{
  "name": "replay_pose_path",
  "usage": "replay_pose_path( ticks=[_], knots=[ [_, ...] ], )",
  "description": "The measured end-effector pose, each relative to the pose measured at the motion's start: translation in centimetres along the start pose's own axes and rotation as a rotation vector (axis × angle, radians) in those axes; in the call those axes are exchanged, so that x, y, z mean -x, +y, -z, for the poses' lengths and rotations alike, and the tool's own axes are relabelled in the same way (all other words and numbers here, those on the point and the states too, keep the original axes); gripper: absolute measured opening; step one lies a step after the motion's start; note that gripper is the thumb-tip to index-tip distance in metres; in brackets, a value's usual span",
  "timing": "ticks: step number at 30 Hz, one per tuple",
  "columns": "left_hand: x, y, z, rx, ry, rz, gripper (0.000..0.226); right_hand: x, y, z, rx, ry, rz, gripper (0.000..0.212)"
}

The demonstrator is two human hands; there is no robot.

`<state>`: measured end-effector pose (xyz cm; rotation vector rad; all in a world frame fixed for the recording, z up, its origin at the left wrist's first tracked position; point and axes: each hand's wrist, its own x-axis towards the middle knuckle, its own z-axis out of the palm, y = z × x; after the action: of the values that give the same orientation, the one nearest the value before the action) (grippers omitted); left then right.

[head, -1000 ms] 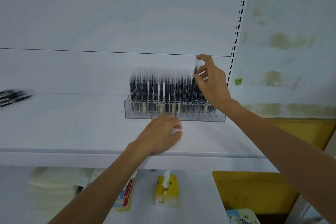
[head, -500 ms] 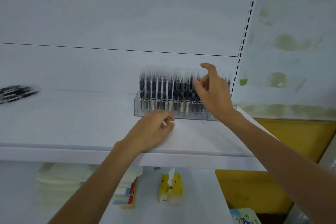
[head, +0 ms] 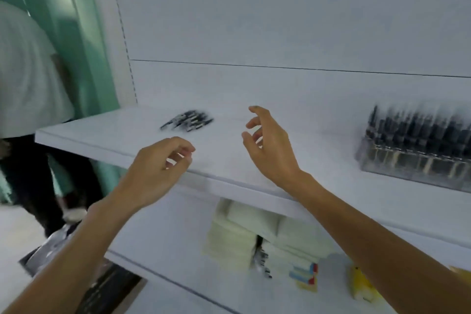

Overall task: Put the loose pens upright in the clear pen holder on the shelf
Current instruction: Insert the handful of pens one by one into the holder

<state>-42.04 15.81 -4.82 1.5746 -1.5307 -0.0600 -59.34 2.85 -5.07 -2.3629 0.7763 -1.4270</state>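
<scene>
1. Far left: a second person (head: 28,71) in a white top and dark trousers stands beside the shelving, in front of a green wall (head: 86,41). This part is blurred.
2. Shelf (head: 102,132): a white board with a white back panel (head: 280,20) behind it. It carries every item of the task.
3. Loose pens (head: 188,121): a small heap of dark-barrelled pens lying flat on the shelf, towards its left end and close to the back panel. The barrels lie roughly parallel, with tips pointing left. Motion blur hides their number and finer detail.
4. Left hand (head: 158,173): it hangs over the front edge of the shelf, nearer the camera than the heap. Its fingers (head: 183,150) are loosely curled and hold nothing. Contact with the board cannot be told.
5. Right hand (head: 270,150): it is raised above the shelf, between the heap and the holder, apart from both. The fingers are spread and slightly bent, the palm faces left, and the hand is empty.
6. Clear pen holder (head: 407,168): a transparent rectangular box standing on the right part of the shelf, cut by the frame edge. Upright pens (head: 413,130) with dark barrels fill it in close rows.
7. Lower shelf: stacks of pale paper (head: 237,232), a multicoloured block (head: 305,275) and a yellow object (head: 362,285).
</scene>
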Motion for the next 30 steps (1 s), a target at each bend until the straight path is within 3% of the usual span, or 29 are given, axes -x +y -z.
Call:
replay_pose_path(
  ticks=[8,16,23,30],
  knots=[
    [-0.1,-7.7,6.3,-0.043,-0.034,0.037,0.018,-2.5,-3.6,-10.3,-0.009,-0.098,-0.020,0.043],
    [-6.5,-13.7,6.5,0.117,-0.051,0.173,0.017,-8.7,-0.9,-12.7,0.108,-0.133,-0.009,0.032],
    [-13.0,-17.8,6.7,-0.038,-0.171,0.094,0.025,-15.2,1.1,-14.7,0.140,-0.080,-0.099,0.022],
    [-19.3,-22.4,4.0,0.011,-0.217,0.214,0.012,-17.3,2.2,-18.3,0.202,-0.110,-0.108,0.015]
  ],
)
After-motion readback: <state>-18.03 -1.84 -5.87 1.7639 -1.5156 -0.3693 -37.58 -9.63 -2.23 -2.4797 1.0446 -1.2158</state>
